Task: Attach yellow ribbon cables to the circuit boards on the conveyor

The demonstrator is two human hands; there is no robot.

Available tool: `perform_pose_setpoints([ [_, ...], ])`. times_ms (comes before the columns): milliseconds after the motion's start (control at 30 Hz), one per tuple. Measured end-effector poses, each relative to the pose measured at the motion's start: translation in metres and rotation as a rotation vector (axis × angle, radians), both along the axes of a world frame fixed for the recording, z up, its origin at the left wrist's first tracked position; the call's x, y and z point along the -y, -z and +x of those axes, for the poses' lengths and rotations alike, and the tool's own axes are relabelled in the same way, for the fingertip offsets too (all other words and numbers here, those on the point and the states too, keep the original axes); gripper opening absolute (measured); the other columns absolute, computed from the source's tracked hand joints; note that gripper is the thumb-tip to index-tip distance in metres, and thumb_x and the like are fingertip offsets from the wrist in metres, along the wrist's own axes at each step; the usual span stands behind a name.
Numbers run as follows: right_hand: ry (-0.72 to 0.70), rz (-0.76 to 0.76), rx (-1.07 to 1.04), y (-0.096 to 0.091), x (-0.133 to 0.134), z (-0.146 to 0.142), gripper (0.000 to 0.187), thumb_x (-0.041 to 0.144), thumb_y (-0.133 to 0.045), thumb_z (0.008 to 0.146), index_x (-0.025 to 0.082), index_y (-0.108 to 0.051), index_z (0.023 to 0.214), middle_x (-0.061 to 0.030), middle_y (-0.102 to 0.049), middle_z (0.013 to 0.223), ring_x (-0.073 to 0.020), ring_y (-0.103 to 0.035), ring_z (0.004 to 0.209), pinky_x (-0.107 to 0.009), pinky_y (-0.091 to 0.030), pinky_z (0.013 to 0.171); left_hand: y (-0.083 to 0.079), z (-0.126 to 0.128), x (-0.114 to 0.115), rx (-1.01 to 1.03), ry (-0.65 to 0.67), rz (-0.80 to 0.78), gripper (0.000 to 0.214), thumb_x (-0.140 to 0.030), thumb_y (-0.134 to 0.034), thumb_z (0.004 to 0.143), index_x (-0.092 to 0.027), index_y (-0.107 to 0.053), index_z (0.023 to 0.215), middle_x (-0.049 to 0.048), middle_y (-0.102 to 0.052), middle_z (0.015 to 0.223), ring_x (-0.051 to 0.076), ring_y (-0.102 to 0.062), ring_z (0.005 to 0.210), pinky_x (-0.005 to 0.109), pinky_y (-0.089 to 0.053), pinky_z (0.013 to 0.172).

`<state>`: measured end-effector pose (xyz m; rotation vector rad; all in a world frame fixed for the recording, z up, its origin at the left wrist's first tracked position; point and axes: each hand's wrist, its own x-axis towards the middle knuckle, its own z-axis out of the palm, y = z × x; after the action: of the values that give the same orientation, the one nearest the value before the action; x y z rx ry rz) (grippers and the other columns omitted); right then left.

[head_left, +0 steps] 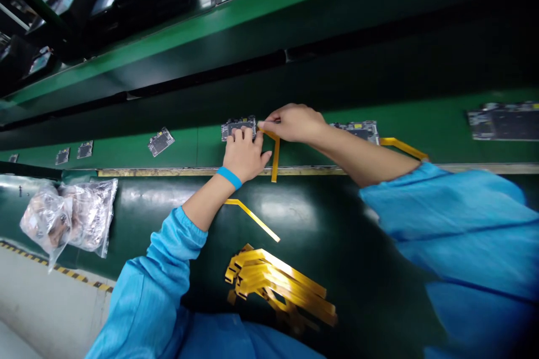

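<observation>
A circuit board (238, 122) lies on the green belt, partly covered by the fingertips of my left hand (246, 154). That hand rests on the board's near edge with its fingers stretched and its thumb apart. At the board's right end, my right hand (297, 122) pinches the end of an orange flex cable (275, 157) between thumb and finger. The cable bends and hangs toward the belt's near edge. Whether its end sits in the board's connector I cannot tell. A loose flex cable (256, 220) and a pile of flex cables (278, 280) lie on the dark green near surface.
Further boards lie along the belt (197, 148), including a tilted one (160, 141) to the left and one (505, 122) at far right. Behind my right forearm, another board (366, 130) has a flex cable (404, 147) attached. Clear plastic bags (90, 213) lie left. A green shelf (261, 11) runs above.
</observation>
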<state>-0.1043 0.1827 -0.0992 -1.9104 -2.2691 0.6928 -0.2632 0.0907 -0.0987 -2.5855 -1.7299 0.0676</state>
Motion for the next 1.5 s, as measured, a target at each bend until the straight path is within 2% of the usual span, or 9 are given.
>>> perform_pose_setpoints([
  [100,-0.028,0.085,0.011,-0.002,0.005,0.002,0.04,0.052,-0.052,0.097,0.03,-0.084,0.102,-0.0074,-0.08,0.11,-0.0284,-0.072,0.093,-0.034,-0.047,0.067,0.003,0.003,-0.001,0.001,0.003,0.014,0.062,-0.052,-0.054,0.104,-0.012,-0.058,0.151,0.024,-0.054,0.148,0.045,-0.047,0.131,0.056,-0.046,0.103],
  [367,-0.034,0.002,-0.032,-0.001,0.004,-0.001,0.027,0.041,-0.063,0.089,0.029,-0.081,0.104,-0.0045,-0.081,0.103,-0.0255,-0.072,0.091,-0.031,-0.047,0.067,0.005,0.013,-0.001,-0.016,0.002,0.03,0.064,-0.054,-0.057,0.102,-0.012,-0.058,0.15,0.0235,-0.055,0.149,0.045,-0.05,0.13,0.056,-0.047,0.102],
  [633,-0.021,0.047,-0.025,0.009,0.004,0.015,0.025,0.044,-0.063,0.09,0.028,-0.079,0.1,-0.0051,-0.081,0.1,-0.0259,-0.072,0.089,-0.031,-0.046,0.065,0.004,0.02,-0.003,-0.023,0.037,-0.017,0.068,-0.051,-0.059,0.102,-0.011,-0.052,0.156,0.0265,-0.05,0.153,0.048,-0.048,0.135,0.057,-0.045,0.105],
  [733,0.001,0.053,-0.072,0.006,0.011,0.021,0.028,0.044,-0.061,0.092,0.026,-0.078,0.105,-0.0074,-0.08,0.104,-0.0279,-0.073,0.093,-0.033,-0.048,0.069,-0.003,0.005,-0.003,0.047,0.112,-0.038,0.056,-0.044,-0.053,0.106,-0.015,-0.054,0.155,0.0232,-0.052,0.153,0.043,-0.049,0.139,0.053,-0.045,0.108],
  [867,0.036,0.123,-0.187,-0.001,0.029,0.024,0.032,0.047,-0.063,0.092,0.023,-0.077,0.108,-0.0094,-0.079,0.105,-0.0298,-0.073,0.094,-0.035,-0.051,0.074,-0.012,-0.047,-0.005,0.236,0.214,-0.075,0.041,-0.03,-0.046,0.107,-0.021,-0.062,0.144,0.0147,-0.059,0.147,0.03,-0.053,0.138,0.044,-0.049,0.107],
  [967,-0.1,0.103,-0.249,-0.008,0.052,0.014,0.027,0.044,-0.066,0.091,0.024,-0.078,0.104,-0.0075,-0.078,0.097,-0.0275,-0.072,0.085,-0.035,-0.051,0.073,-0.016,-0.095,-0.007,0.311,0.131,-0.01,0.034,-0.025,-0.05,0.103,-0.017,-0.069,0.13,0.0147,-0.065,0.136,0.028,-0.058,0.128,0.043,-0.049,0.108],
  [1133,-0.564,0.019,-0.277,-0.021,0.109,-0.033,0.023,0.033,-0.06,0.098,0.025,-0.08,0.107,-0.0069,-0.078,0.106,-0.024,-0.073,0.091,-0.033,-0.051,0.076,-0.022,-0.15,-0.003,0.341,0.012,0.028,0.027,-0.021,-0.054,0.099,-0.017,-0.072,0.119,0.0121,-0.069,0.123,0.027,-0.063,0.117,0.044,-0.052,0.106],
  [1333,-0.851,0.031,-0.096,-0.03,0.152,-0.076,0.026,0.022,-0.062,0.099,0.023,-0.075,0.121,-0.009,-0.074,0.12,-0.0208,-0.071,0.082,-0.031,-0.046,0.07,-0.023,-0.166,0.021,0.328,-0.012,-0.023,0.023,-0.022,-0.057,0.1,-0.017,-0.072,0.116,0.0105,-0.07,0.119,0.025,-0.063,0.114,0.041,-0.053,0.103],
  [1500,-0.902,0.073,0.107,-0.039,0.155,-0.085,0.025,0.014,-0.05,0.103,0.019,-0.074,0.104,-0.011,-0.072,0.114,-0.0218,-0.071,0.078,-0.033,-0.043,0.066,-0.018,-0.177,0.026,0.326,-0.059,-0.025,0.022,-0.022,-0.057,0.099,-0.017,-0.072,0.116,0.0101,-0.069,0.119,0.025,-0.064,0.114,0.041,-0.053,0.104],
])
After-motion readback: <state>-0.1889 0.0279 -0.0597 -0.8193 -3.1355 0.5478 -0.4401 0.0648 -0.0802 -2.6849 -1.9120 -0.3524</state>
